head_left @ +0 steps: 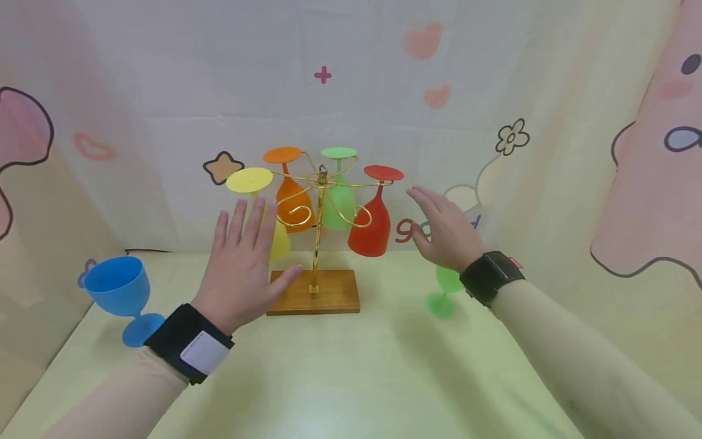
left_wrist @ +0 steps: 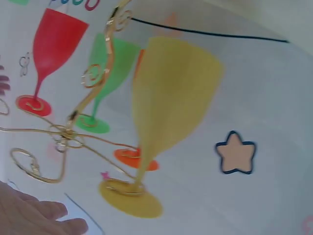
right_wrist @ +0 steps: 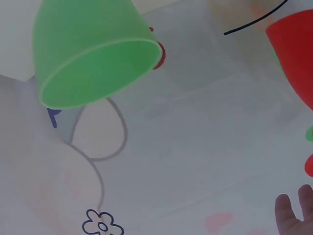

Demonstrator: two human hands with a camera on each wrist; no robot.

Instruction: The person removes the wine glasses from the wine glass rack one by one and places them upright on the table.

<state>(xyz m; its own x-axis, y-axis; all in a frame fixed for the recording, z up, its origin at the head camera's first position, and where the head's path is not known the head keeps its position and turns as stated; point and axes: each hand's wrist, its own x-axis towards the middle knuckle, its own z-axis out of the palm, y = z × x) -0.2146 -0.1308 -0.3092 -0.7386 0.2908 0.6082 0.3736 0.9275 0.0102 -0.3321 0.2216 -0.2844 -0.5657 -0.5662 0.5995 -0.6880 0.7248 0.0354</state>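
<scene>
A gold wire rack (head_left: 318,244) on a wooden base (head_left: 336,297) holds goblets hung upside down by their feet. They are a yellow goblet (left_wrist: 173,93), an orange goblet (head_left: 294,201), a green goblet (head_left: 339,204) and a red goblet (head_left: 373,227). My left hand (head_left: 238,274) is raised with straight fingers and holds nothing. In the head view it overlaps part of the yellow goblet. To the right of the red goblet, my right hand (head_left: 452,228) is held up in the air, fingers extended, with nothing in it.
A blue goblet (head_left: 117,292) stands upright on the table (head_left: 329,372) at the left. At the right stands another green goblet (right_wrist: 93,63), partly behind my right wrist in the head view. A patterned curtain (head_left: 219,67) closes off the back and sides.
</scene>
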